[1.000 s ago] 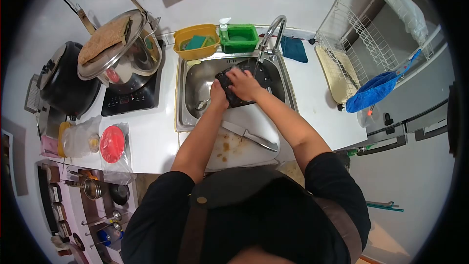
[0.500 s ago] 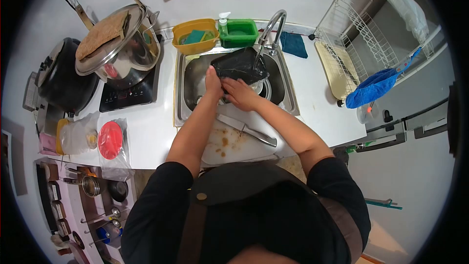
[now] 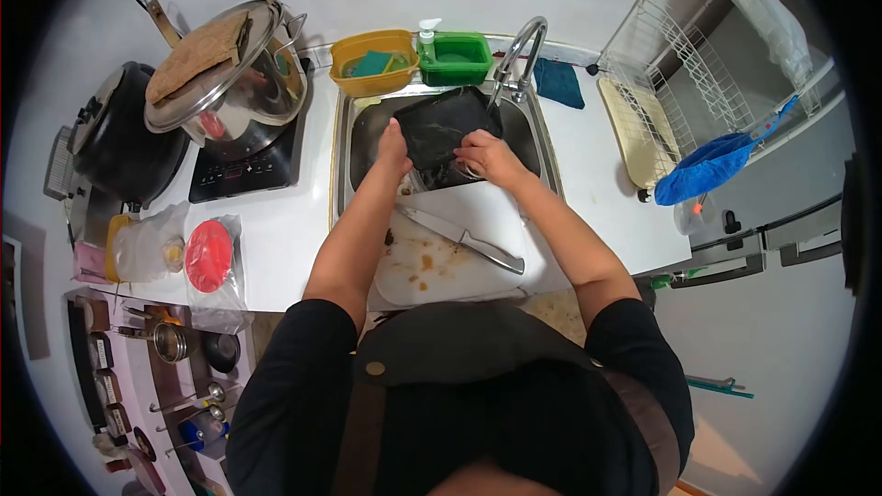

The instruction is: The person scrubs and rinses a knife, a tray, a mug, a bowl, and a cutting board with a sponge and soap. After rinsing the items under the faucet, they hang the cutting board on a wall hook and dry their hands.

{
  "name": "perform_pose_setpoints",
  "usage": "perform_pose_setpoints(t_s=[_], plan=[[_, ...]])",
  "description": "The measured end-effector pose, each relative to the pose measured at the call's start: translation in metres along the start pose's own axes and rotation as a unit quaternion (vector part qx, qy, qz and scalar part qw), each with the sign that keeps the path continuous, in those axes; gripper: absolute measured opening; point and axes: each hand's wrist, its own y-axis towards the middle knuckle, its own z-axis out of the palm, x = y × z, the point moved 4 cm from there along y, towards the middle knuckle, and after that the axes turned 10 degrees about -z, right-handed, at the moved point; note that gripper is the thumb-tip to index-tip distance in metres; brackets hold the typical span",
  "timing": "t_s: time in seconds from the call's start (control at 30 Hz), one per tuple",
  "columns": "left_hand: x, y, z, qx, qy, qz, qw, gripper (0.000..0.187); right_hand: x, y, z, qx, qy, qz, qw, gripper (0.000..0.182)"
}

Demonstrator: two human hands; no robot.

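Observation:
A black, wet, flat object, which looks like a tray or board, is tilted over the steel sink beneath the curved faucet. My left hand grips its left edge. At its lower right edge, my right hand has its fingers closed on the rim. Water runs onto the upper right corner. Below the sink, a knife with a steel handle lies across a white cutting board stained with brown spots. Metal bowls or dishes inside the sink are mostly hidden.
Behind the sink stand a yellow basin with sponges and a green container with a soap pump. On the left are a steel pot on an induction cooker and a red lid. At right is a wire rack.
My right hand has moved right, from the lower middle of the black object to its lower right edge, and its fingers have curled. The black object has shifted slightly, and more cutting board shows.

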Motion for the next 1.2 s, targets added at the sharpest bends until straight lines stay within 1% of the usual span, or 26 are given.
perform_pose_setpoints(t_s=[0.03,0.13,0.2,0.23,0.3,0.33,0.4,0.43,0.47,0.53,0.57,0.6,0.67,0.7,0.77,0.8,0.83,0.87,0.9,0.93,0.97,1.0,1.07,1.1,1.13,1.2], plan=[[0.0,0.0,0.001,0.001,0.001,0.0,1.0,0.039,0.002,0.002,0.004,-0.001,0.0,0.001,1.0,0.016],[0.008,-0.001,0.009,0.016,0.009,-0.009,1.0,0.039,0.018,0.018,0.022,0.028,0.051,-0.066,0.996,0.016],[0.008,-0.008,0.011,0.024,0.029,-0.004,0.999,0.04,0.016,0.021,0.024,0.14,0.068,0.007,0.988,0.019],[0.007,-0.013,0.008,0.024,0.031,-0.004,0.999,0.04,0.013,0.017,0.024,0.139,0.069,0.007,0.988,0.019],[0.002,-0.015,-0.001,0.001,-0.006,-0.01,1.0,0.04,0.002,0.009,0.012,0.078,-0.104,0.032,0.991,0.03],[0.004,-0.013,-0.001,0.002,-0.005,-0.008,1.0,0.04,0.005,0.009,0.015,0.076,-0.105,0.031,0.991,0.03],[0.016,-0.012,0.003,0.015,0.006,-0.049,0.999,0.04,0.022,0.01,0.036,0.173,-0.132,-0.035,0.975,0.042],[0.024,-0.015,0.005,-0.019,0.057,-0.016,0.998,0.041,0.016,0.017,0.047,0.265,-0.116,0.011,0.957,0.049],[0.028,-0.016,0.006,-0.02,0.057,-0.016,0.998,0.041,0.01,0.02,0.045,0.264,-0.115,0.011,0.957,0.049],[0.037,-0.011,0.005,0.015,0.056,-0.036,0.998,0.041,-0.007,0.027,0.035,0.248,-0.155,0.075,0.953,0.051],[0.034,-0.012,0.004,0.015,0.019,-0.033,0.999,0.04,-0.015,0.024,0.025,0.264,-0.137,0.127,0.946,0.054],[0.028,-0.015,0.001,0.012,0.018,-0.033,0.999,0.04,-0.025,0.015,0.021,0.222,-0.179,0.182,0.941,0.055],[0.012,-0.02,-0.006,0.026,0.012,0.01,1.0,0.038,-0.032,-0.003,0.025,0.204,-0.194,0.185,0.942,0.056],[0.01,-0.022,-0.006,0.015,0.004,0.008,1.0,0.038,-0.027,-0.001,0.021,0.203,-0.195,0.184,0.942,0.056],[0.02,0.004,-0.016,0.001,-0.002,0.004,1.0,0.039,-0.005,0.006,0.01,0.254,-0.19,0.098,0.943,0.055],[0.025,0.013,-0.019,-0.012,-0.008,-0.001,1.0,0.041,-0.009,0.006,0.006,0.253,-0.19,0.099,0.943,0.055],[0.024,0.006,-0.013,-0.011,-0.007,0.0,1.0,0.041,-0.026,0.008,-0.011,0.138,-0.178,0.181,0.957,0.052],[0.026,-0.001,-0.006,-0.002,-0.043,-0.034,0.999,0.042,-0.043,0.008,-0.027,0.019,-0.163,0.26,0.952,0.051],[0.027,-0.01,0.002,0.007,-0.077,-0.068,0.995,0.042,-0.055,0.011,-0.029,0.017,-0.164,0.263,0.951,0.051],[0.025,-0.017,0.009,0.009,-0.075,-0.07,0.995,0.042,-0.068,0.011,-0.033,-0.014,-0.171,0.306,0.936,0.045],[0.028,-0.024,0.016,0.026,-0.113,-0.106,0.988,0.04,-0.08,0.009,-0.037,-0.044,-0.177,0.349,0.919,0.04],[0.034,-0.025,0.019,0.041,-0.151,-0.142,0.978,0.039,-0.084,0.012,-0.041,-0.044,-0.178,0.353,0.918,0.04],[0.042,-0.016,0.014,0.017,-0.153,-0.136,0.979,0.039,-0.088,0.022,-0.045,-0.042,-0.215,0.344,0.913,0.028],[0.043,-0.015,0.011,-0.008,-0.157,-0.127,0.979,0.039,-0.085,0.023,-0.049,-0.074,-0.234,0.338,0.909,0.022],[0.042,-0.013,0.009,-0.007,-0.157,-0.128,0.979,0.039,-0.083,0.022,-0.051,-0.074,-0.235,0.338,0.908,0.022],[0.034,-0.014,0.013,0.086,-0.121,-0.107,0.983,0.037,-0.086,0.012,-0.05,-0.007,-0.183,0.414,0.892,0.022]])
